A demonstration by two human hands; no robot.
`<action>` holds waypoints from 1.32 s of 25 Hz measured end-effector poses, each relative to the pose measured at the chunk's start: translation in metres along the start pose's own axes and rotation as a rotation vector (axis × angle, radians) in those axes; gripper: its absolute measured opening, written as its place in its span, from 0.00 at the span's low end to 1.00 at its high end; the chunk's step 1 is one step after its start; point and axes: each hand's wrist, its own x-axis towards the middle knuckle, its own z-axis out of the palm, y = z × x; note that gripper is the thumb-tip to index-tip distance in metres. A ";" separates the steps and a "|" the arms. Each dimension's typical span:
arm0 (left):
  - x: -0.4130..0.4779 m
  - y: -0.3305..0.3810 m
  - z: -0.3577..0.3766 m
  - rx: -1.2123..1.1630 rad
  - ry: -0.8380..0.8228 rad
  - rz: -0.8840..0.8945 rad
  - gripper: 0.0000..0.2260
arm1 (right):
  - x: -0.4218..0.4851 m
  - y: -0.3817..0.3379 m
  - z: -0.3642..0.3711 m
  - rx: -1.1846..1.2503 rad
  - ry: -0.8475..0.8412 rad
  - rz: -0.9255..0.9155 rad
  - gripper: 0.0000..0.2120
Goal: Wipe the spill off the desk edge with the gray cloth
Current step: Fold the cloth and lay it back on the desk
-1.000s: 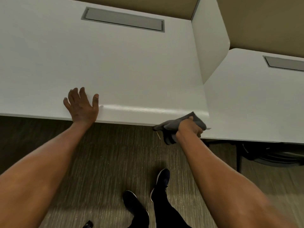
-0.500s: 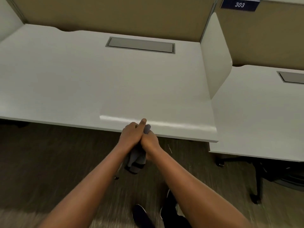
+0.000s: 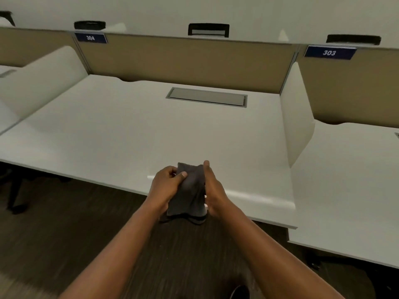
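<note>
The gray cloth [image 3: 188,190] hangs bunched between both hands, just above the near edge of the white desk [image 3: 129,134]. My left hand [image 3: 167,186] pinches its left side with thumb and fingers. Along the cloth's right side my right hand [image 3: 212,188] holds it, thumb pointing up. A glossy streak [image 3: 259,198] runs along the desk's near edge to the right of the hands. The cloth's lower end droops below the desk edge.
White side dividers [image 3: 295,117] stand at the desk's left and right. A gray cable hatch [image 3: 207,97] sits at the back of the desk. Tan back panels carry signs 304 [image 3: 90,37] and 303 [image 3: 329,52]. Neighbouring desks flank both sides; dark carpet [image 3: 64,223] lies below.
My left hand left the desk top and joined the right at the cloth. The cloth moved left from the desk's right corner to its middle. The view tilted up.
</note>
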 end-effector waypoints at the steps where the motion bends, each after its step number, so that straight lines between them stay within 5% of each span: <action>1: 0.002 0.014 0.004 -0.008 0.014 0.038 0.06 | 0.004 -0.003 -0.014 0.003 -0.005 -0.001 0.40; 5: 0.012 0.068 0.025 -0.006 0.008 0.118 0.07 | 0.024 -0.020 -0.072 0.068 -0.040 0.008 0.46; 9: 0.028 0.098 0.035 -0.250 -0.042 0.094 0.06 | 0.040 -0.033 -0.111 0.122 -0.228 0.105 0.51; 15: 0.076 0.091 0.031 -0.580 -0.004 -0.070 0.06 | 0.054 -0.059 -0.127 0.132 -0.221 -0.022 0.31; 23: 0.153 0.038 0.047 -0.415 0.135 -0.228 0.11 | 0.086 -0.127 -0.070 -0.376 -0.041 -0.410 0.13; 25: 0.171 0.029 0.052 -0.340 0.054 -0.381 0.23 | 0.104 -0.140 -0.043 -0.431 0.005 -0.405 0.18; 28: 0.201 0.016 0.058 -0.561 -0.243 -0.555 0.41 | 0.137 -0.151 -0.006 -0.429 0.041 -0.336 0.19; 33: 0.266 -0.001 0.034 -0.893 -0.453 -0.571 0.35 | 0.191 -0.164 0.030 -0.286 0.002 -0.187 0.18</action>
